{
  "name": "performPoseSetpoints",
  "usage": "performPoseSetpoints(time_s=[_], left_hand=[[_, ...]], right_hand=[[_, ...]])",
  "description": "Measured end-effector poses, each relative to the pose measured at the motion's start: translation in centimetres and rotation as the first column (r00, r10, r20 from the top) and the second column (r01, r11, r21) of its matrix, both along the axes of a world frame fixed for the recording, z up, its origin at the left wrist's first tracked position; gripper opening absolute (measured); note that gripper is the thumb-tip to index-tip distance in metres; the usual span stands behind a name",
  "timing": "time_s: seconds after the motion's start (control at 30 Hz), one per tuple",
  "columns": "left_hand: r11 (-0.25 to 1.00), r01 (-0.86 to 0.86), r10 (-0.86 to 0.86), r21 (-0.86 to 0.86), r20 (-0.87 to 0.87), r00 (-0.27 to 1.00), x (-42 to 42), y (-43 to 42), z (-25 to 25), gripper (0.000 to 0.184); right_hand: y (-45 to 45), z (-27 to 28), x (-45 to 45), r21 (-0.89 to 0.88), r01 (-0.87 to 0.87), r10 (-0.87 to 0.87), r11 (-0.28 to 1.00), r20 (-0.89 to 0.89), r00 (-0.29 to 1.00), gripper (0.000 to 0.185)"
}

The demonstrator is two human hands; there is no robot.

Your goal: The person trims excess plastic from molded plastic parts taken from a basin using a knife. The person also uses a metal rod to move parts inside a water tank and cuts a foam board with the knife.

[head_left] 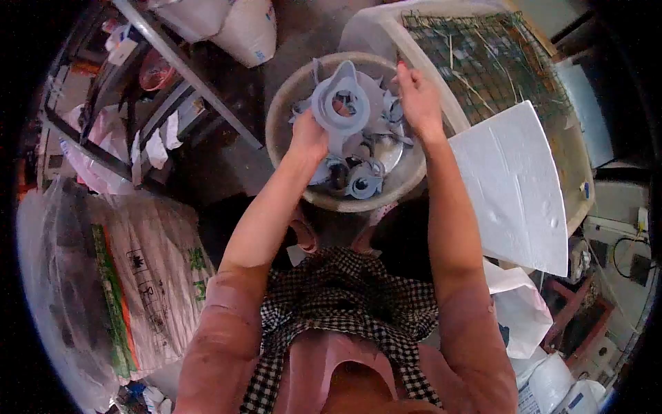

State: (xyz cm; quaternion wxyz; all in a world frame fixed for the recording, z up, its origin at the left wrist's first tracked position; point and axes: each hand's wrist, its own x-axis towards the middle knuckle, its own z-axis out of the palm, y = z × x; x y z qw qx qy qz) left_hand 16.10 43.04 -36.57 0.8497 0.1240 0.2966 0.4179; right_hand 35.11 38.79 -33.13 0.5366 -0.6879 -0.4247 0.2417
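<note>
Over a round tub, my left hand grips a grey-blue moulded piece with a wide ring and a round central opening. My right hand is raised at the tub's right rim, its fingers bent together around a small red thing, which is too small to name. Several similar grey-blue pieces lie in the tub, partly on top of one another. The fingertips of my left hand are hidden behind the piece.
A white sheet leans at the right, beside a large pale container with green netting. Metal framing stands at the upper left. Woven sacks lie at the left, and a stuffed white sack stands beyond.
</note>
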Motion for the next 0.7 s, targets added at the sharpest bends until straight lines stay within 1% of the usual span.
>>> performPoseSetpoints(time_s=[0.03, 0.07, 0.1, 0.13, 0.17, 0.2, 0.23, 0.27, 0.3, 0.33, 0.37, 0.4, 0.43, 0.47, 0.5, 0.53, 0.57, 0.6, 0.63, 0.67, 0.7], left_hand=[[1.000, -0.007, 0.006, 0.019, 0.004, 1.000, -0.2, -0.1, 1.4, 0.030], [0.997, -0.036, 0.036, 0.065, -0.007, 0.999, -0.3, -0.6, 3.4, 0.027], [0.992, -0.064, 0.066, 0.108, -0.017, 0.998, -0.7, -1.0, 4.6, 0.025], [0.996, -0.029, 0.030, 0.084, -0.015, 0.999, -1.1, -0.5, 4.3, 0.031], [0.996, -0.035, 0.036, 0.085, -0.014, 0.999, -1.7, -0.2, 4.1, 0.031], [0.998, -0.014, 0.019, 0.059, -0.070, 0.997, -2.3, 0.0, 3.8, 0.029], [1.000, 0.006, -0.002, 0.030, -0.126, 0.992, -2.9, -0.1, 3.3, 0.029], [0.999, -0.046, 0.042, -0.022, -0.149, 0.988, -2.7, -0.8, 4.6, 0.035], [0.998, -0.049, 0.044, -0.026, -0.149, 0.988, -2.7, -1.4, 5.6, 0.035], [0.997, -0.049, 0.042, -0.063, -0.102, 0.994, -2.7, -2.1, 6.5, 0.040], [0.994, -0.048, 0.043, -0.100, -0.055, 0.998, -2.9, -2.9, 7.5, 0.044], [0.996, 0.026, -0.031, -0.080, -0.059, 0.998, -3.2, -3.8, 8.7, 0.054], [0.996, 0.027, -0.032, -0.086, -0.061, 0.998, -3.4, -3.9, 8.5, 0.054], [0.993, 0.119, -0.118, 0.008, -0.105, 0.987, -3.8, -4.0, 8.1, 0.057], [0.972, 0.215, -0.199, 0.091, -0.157, 0.967, -4.1, -4.2, 7.5, 0.059], [0.974, 0.171, -0.101, 0.148, -0.395, 0.913, -4.0, -4.0, 6.1, 0.061], [0.974, 0.176, -0.108, 0.141, -0.393, 0.913, -4.0, -3.7, 4.8, 0.061], [0.896, 0.300, -0.023, 0.328, -0.639, 0.769, -4.1, -3.7, 3.3, 0.061], [0.765, 0.459, 0.127, 0.451, -0.806, 0.579, -4.2, -3.6, 1.6, 0.062], [0.682, 0.611, 0.130, 0.402, -0.888, 0.440, -4.2, -3.7, -0.9, 0.068], [0.582, 0.741, 0.162, 0.335, -0.941, 0.298, -4.0, -4.0, -2.1, 0.074]], right_hand=[[0.2, 0.1, -0.4, 0.009, -0.078, 0.078, 0.997, -0.084, 0.993, 0.040], [0.0, 1.1, -1.4, -0.011, -0.145, 0.137, 0.989, -0.259, 0.956, 0.037], [-0.3, 2.1, -2.1, -0.002, -0.150, 0.144, 0.989, -0.257, 0.956, 0.037], [-0.6, 3.1, -2.9, 0.072, -0.246, 0.251, 0.967, -0.465, 0.849, 0.039], [-0.8, 3.6, -3.7, 0.160, -0.322, 0.347, 0.933, -0.640, 0.685, 0.043], [-0.8, 3.8, -4.6, 0.206, -0.343, 0.386, 0.916, -0.684, 0.619, 0.035], [-0.8, 3.8, -5.4, 0.203, -0.349, 0.387, 0.915, -0.684, 0.618, 0.035], [-0.7, 3.7, -6.1, 0.178, -0.356, 0.378, 0.918, -0.669, 0.640, 0.033], [-0.6, 3.5, -6.5, 0.152, -0.361, 0.367, 0.920, -0.653, 0.662, 0.031], [-0.2, 2.8, -6.5, 0.175, -0.341, 0.360, 0.924, -0.704, 0.612, 0.031], [0.0, 2.2, -6.6, 0.171, -0.343, 0.358, 0.924, -0.706, 0.611, 0.031], [0.1, 1.8, -6.7, 0.119, -0.315, 0.302, 0.942, -0.714, 0.632, 0.033], [0.1, 1.3, -6.8, 0.065, -0.284, 0.243, 0.956, -0.720, 0.650, 0.035], [0.0, 1.6, -6.7, 0.058, -0.283, 0.235, 0.957, -0.725, 0.648, 0.035], [-0.3, 2.4, -6.5, -0.060, -0.298, 0.212, 0.953, -0.573, 0.792, 0.034], [-0.6, 2.6, -6.1, -0.177, -0.287, 0.201, 0.942, -0.390, 0.899, 0.035], [-0.3, 1.9, -5.1, -0.184, -0.282, 0.193, 0.942, -0.390, 0.900, 0.035], [0.0, 1.2, -3.8, -0.154, -0.104, 0.093, 0.983, -0.073, 0.993, 0.036], [0.1, 0.3, -2.6, -0.070, 0.055, -0.037, 0.996, 0.247, 0.968, 0.038], [-0.1, 0.5, -1.8, -0.078, 0.059, -0.038, 0.995, 0.251, 0.967, 0.038], [-0.3, 1.3, -1.0, -0.084, 0.121, -0.097, 0.989, 0.246, 0.964, 0.038]])
